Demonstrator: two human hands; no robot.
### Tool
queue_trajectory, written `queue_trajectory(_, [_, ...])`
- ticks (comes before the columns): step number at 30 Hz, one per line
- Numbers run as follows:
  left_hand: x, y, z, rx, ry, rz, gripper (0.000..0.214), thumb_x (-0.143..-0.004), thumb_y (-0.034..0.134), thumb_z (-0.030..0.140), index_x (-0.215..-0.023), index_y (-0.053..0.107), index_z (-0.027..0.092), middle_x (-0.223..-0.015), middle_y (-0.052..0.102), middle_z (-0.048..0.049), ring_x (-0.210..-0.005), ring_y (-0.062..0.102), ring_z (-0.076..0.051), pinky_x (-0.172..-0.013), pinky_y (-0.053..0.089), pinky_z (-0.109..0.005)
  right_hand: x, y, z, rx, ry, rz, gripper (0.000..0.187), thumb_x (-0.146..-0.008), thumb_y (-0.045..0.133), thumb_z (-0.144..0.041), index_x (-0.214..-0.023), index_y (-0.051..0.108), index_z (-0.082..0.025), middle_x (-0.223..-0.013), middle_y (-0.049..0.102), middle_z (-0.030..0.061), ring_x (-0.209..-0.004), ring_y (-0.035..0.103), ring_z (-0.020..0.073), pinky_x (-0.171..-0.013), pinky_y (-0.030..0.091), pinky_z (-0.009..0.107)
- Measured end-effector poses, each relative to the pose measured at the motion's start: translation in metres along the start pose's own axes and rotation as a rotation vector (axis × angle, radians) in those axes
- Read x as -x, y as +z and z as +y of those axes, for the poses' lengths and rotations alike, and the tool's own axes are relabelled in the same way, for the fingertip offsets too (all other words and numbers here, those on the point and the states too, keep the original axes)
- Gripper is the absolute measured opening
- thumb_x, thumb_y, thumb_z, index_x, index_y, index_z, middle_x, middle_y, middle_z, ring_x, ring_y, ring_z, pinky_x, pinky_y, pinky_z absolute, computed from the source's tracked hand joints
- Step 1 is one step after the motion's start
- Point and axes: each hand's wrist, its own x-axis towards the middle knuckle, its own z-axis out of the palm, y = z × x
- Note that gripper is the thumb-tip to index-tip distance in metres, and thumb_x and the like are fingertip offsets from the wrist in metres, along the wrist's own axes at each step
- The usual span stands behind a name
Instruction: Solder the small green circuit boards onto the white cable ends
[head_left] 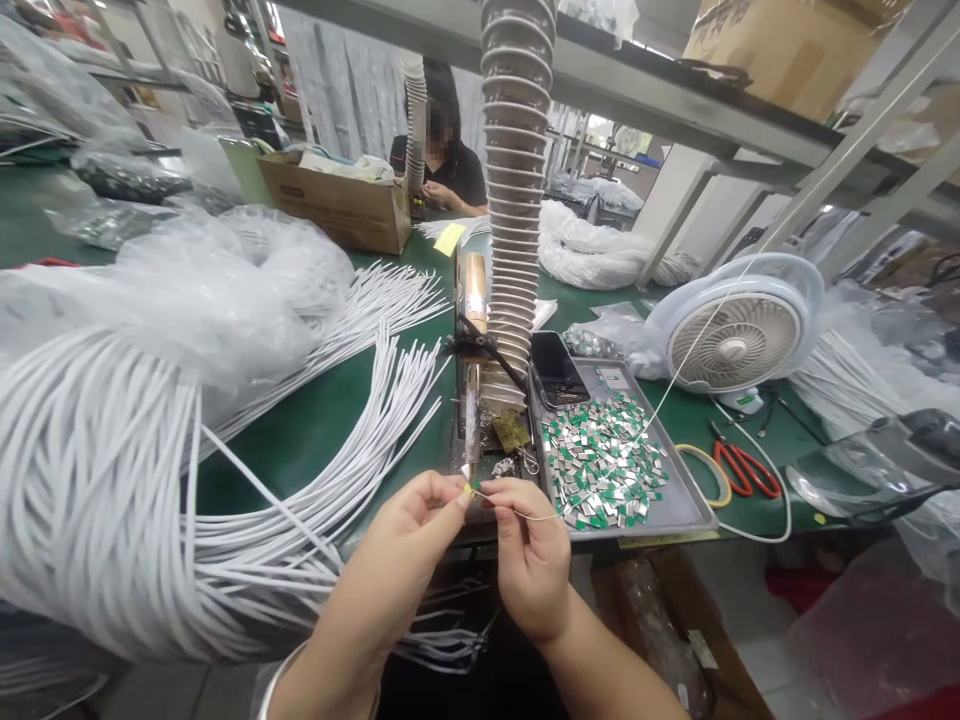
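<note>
My left hand is closed in a pinch at the table's front edge, on a small connector with a green board; much of it is hidden by the fingers. Beside it, my right hand pinches a thin solder wire, which trails off to the right. Both sets of fingertips nearly meet just under the tip of an upright soldering iron on a stand. To the right, a grey tray bears a heap of small metal connectors with green boards.
Bundled white cables cover the left side. A ribbed duct hangs over the iron. Right of it are a phone, a fan, red-handled pliers and a tape roll. Another person sits opposite, behind a carton.
</note>
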Motion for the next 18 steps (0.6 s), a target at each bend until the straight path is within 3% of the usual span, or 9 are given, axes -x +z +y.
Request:
queue_trajectory(13, [0.0044, 0.0006, -0.0001, -0.063, 0.015, 0.003, 0.021, -0.062, 0.074, 0.028, -0.058, 0.055, 0.019, -0.056, 0.051, 0.0067, -0.050, 0.042, -0.008, -0.050, 0.033, -0.019, 0.0028, -0.0019, -0.0003, 0.017, 0.009, -0.028, 0.024, -0.084, 0.049, -0.002, -0.095, 0.062, -0.019, -0.093, 0.068, 0.0058, -0.089, 0.066, 0.0141, -0.081, 0.054, 0.027])
queue_trajectory(18, [0.0037, 0.0009, 0.0002, -0.010, 0.013, -0.023, 0.020, -0.062, 0.073, 0.025, -0.058, 0.055, 0.019, -0.061, 0.056, 0.0057, -0.053, 0.044, -0.007, -0.053, 0.035, -0.018, 0.0015, -0.0014, -0.0018, 0.026, 0.008, -0.004, 0.023, -0.085, 0.047, -0.004, -0.093, 0.062, -0.019, -0.090, 0.069, 0.0057, -0.087, 0.067, 0.0154, -0.079, 0.056, 0.030])
